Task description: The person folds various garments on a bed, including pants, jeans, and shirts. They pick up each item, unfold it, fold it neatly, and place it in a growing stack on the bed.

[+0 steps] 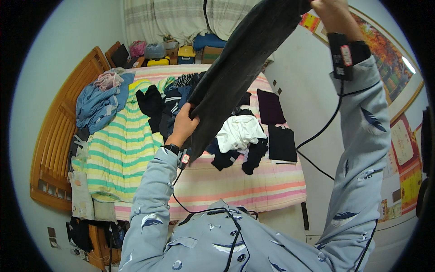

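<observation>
A long dark garment, apparently trousers [238, 68], is stretched on a slant above the bed. My right hand [331, 12] grips its upper end, high at the top right. Lower down, my left hand [185, 124] pinches its left edge. Beneath and behind it lies a loose heap of dark clothes [176, 102], with a crumpled white garment [240, 133] at its right. Two folded garments, one dark purple [271, 106] and one black [282, 143], lie one beyond the other near the bed's right edge.
A striped quilt [119, 153] and blue bedding [98, 105] cover the bed's left side by the wooden headboard [64, 129]. Boxes and bags stand beyond the bed. Black cables run from both wrists. A wall with a framed picture [384, 57] is at the right.
</observation>
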Demonstrator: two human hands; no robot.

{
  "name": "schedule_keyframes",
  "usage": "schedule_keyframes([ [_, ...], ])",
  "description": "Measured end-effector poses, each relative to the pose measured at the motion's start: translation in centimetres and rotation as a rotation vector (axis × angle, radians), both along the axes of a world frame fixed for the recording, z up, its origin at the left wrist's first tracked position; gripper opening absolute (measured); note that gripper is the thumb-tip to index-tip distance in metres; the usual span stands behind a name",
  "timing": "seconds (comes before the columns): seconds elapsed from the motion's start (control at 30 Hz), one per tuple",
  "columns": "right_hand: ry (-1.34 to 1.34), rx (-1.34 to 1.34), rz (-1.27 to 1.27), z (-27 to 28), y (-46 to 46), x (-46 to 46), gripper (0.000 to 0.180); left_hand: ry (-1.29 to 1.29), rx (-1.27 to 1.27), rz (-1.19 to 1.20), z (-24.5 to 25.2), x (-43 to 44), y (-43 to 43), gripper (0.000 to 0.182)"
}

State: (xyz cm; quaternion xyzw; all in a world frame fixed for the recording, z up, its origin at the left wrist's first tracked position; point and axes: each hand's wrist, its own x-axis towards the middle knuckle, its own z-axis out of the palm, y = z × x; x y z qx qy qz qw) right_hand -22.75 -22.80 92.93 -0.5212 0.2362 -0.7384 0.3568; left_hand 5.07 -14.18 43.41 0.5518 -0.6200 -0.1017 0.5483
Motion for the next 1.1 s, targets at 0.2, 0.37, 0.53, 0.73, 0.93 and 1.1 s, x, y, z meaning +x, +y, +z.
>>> schedule_keyframes([
  [0.2, 0.035, 0.018, 0.063, 0.5, -2.8, -11.5, 0.011, 0.086, 0.017, 0.035, -12.2, -0.4, 3.0, 0.054],
  [0.37, 0.241, 0.142, -0.073, -8.3, -2.3, -23.7, 0.01, 0.117, 0.351, 0.013, -22.9, 1.8, 7.6, 0.022],
  [0.53, -0.084, 0.406, -0.32, -23.5, -2.6, -33.0, 0.005, -0.054, 0.309, 0.225, -23.4, 6.1, 9.0, 0.016],
  [0.73, -0.235, 0.635, -0.175, -38.2, 2.0, -43.8, 0.012, -0.188, 0.33, 0.081, -18.2, 10.6, 10.6, 0.016],
  [0.93, 0.176, 0.809, -0.278, -56.4, 10.4, -54.3, 0.026, -0.636, 0.242, -0.211, -21.9, 7.1, 14.5, 0.034],
  [1.1, 0.129, 1.553, -0.593, -78.1, 21.6, -57.3, 0.033, -0.927, 1.234, -0.32, -30.4, 1.2, 20.0, 0.056],
])
